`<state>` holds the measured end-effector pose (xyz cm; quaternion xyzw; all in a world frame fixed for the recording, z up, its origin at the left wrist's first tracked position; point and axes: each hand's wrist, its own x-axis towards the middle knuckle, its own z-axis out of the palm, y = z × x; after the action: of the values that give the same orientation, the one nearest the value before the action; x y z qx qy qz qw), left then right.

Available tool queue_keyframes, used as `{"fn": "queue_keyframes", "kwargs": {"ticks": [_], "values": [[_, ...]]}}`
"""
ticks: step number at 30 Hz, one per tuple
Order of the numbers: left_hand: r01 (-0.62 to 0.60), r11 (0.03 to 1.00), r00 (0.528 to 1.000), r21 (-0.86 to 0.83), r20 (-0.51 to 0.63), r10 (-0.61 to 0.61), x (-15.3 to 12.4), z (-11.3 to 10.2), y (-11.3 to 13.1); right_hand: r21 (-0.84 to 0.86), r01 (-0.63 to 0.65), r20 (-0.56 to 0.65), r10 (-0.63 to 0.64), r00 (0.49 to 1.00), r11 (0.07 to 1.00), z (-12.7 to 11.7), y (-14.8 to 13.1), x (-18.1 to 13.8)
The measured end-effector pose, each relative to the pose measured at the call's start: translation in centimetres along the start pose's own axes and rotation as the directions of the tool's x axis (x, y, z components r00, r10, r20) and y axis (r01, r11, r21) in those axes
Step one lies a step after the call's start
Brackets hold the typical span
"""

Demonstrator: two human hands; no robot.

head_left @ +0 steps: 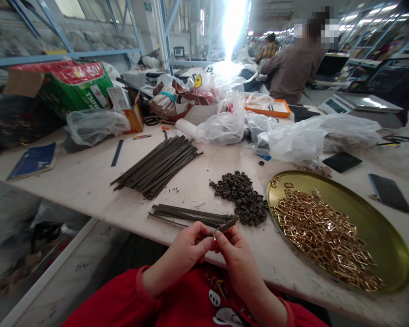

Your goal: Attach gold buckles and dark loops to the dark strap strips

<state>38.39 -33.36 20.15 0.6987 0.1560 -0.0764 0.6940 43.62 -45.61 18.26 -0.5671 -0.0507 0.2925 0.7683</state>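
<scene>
My left hand (195,241) and my right hand (234,249) meet at the table's front edge, fingers pinched together. Between them is a dark brown strap (227,225), its end sticking out past my right fingers. A small gold piece (214,236) glints between the fingertips, mostly hidden; it looks like a buckle. Just beyond my hands lies a small bundle of finished-looking straps (191,213). A heap of small dark loops (241,195) sits behind my right hand. Farther left is a larger pile of flat dark straps (160,165).
To the right, a gold oval tray (391,247) holds many gold buckles (320,231). Plastic bags (300,136) and an orange tray (282,107) line the back. At left are a blue booklet (34,159) and a green-red box (75,86). A person (295,63) stands beyond the table.
</scene>
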Motion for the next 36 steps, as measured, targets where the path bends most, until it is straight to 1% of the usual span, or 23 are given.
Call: {"fn": "queue_keyframes", "kwargs": {"ticks": [3, 5, 7, 8, 10, 12, 13, 14, 16, 18, 20, 23, 26, 28, 29, 31, 36], "values": [[-0.001, 1.0, 1.0, 0.011, 0.001, 0.001, 0.1, 0.1, 0.1, -0.045, 0.036, -0.028, -0.037, 0.999, 0.998, 0.1, 0.0, 0.0], [0.0, 0.999, 1.0, 0.043, -0.009, 0.0, 0.2, 0.1, 0.3, -0.151, 0.093, -0.045, -0.101, 0.994, 0.984, -0.2, 0.0, 0.0], [0.002, 0.998, 1.0, 0.056, -0.017, -0.001, 0.3, 0.0, 0.5, -0.322, 0.198, -0.049, -0.226, 0.973, 0.926, -0.6, 0.1, 0.2], [0.009, 0.998, 1.0, 0.056, -0.019, -0.008, 0.3, 0.0, 0.6, -0.413, 0.265, -0.033, -0.306, 0.952, 0.871, -1.0, 0.0, 0.2], [0.033, 0.998, 0.999, 0.06, -0.023, -0.032, 0.3, -0.1, 0.9, -0.542, 0.4, 0.044, -0.45, 0.892, 0.739, -1.6, -0.2, 0.0], [0.063, 0.996, 0.998, 0.07, -0.034, -0.061, 0.2, 0.0, 1.2, -0.571, 0.512, 0.159, -0.525, 0.836, 0.642, -2.2, -0.6, -0.3], [0.073, 0.995, 0.997, 0.071, -0.037, -0.07, 0.2, 0.0, 1.3, -0.553, 0.547, 0.206, -0.534, 0.82, 0.628, -2.4, -0.9, -0.5], [0.078, 0.995, 0.996, 0.067, -0.037, -0.076, 0.1, 0.0, 1.3, -0.525, 0.561, 0.236, -0.524, 0.818, 0.64, -2.5, -1.2, -0.7], [0.077, 0.995, 0.997, 0.055, -0.028, -0.076, 0.1, 0.0, 1.4, -0.455, 0.523, 0.251, -0.46, 0.852, 0.721, -2.6, -1.7, -0.9], [0.066, 0.996, 0.998, 0.058, -0.003, -0.066, 0.0, -0.1, 1.5, -0.366, 0.41, 0.246, -0.338, 0.909, 0.836, -2.4, -2.2, -0.8], [0.043, 0.996, 0.998, 0.074, 0.031, -0.046, -0.1, -0.2, 1.5, -0.258, 0.273, 0.274, -0.201, 0.941, 0.927, -2.3, -2.7, -0.6], [0.021, 0.992, 0.998, 0.126, 0.062, -0.029, -0.4, -0.3, 1.6, -0.113, 0.085, 0.347, -0.041, 0.937, 0.99, -2.3, -3.2, -0.1], [0.004, 0.983, 0.997, 0.183, 0.07, -0.017, -0.5, -0.2, 1.6, -0.02, -0.087, 0.406, 0.087, 0.909, 0.996, -2.5, -3.5, 0.2], [-0.023, 0.977, 0.997, 0.213, 0.078, 0.007, -0.5, -0.1, 1.4, 0.013, -0.169, 0.429, 0.147, 0.891, 0.986, -2.6, -3.5, 0.3], [-0.037, 0.973, 0.996, 0.227, 0.082, 0.018, -0.5, -0.1, 1.3, 0.014, -0.188, 0.431, 0.164, 0.887, 0.982, -2.7, -3.5, 0.3], [-0.055, 0.966, 0.996, 0.253, 0.085, 0.034, -0.5, 0.0, 1.2, -0.013, -0.185, 0.421, 0.173, 0.89, 0.983, -2.7, -3.5, 0.2], [-0.063, 0.958, 0.994, 0.28, 0.099, 0.037, -0.4, 0.0, 1.4, -0.151, -0.081, 0.427, 0.139, 0.893, 0.985, -3.0, -3.4, 0.2]]}}
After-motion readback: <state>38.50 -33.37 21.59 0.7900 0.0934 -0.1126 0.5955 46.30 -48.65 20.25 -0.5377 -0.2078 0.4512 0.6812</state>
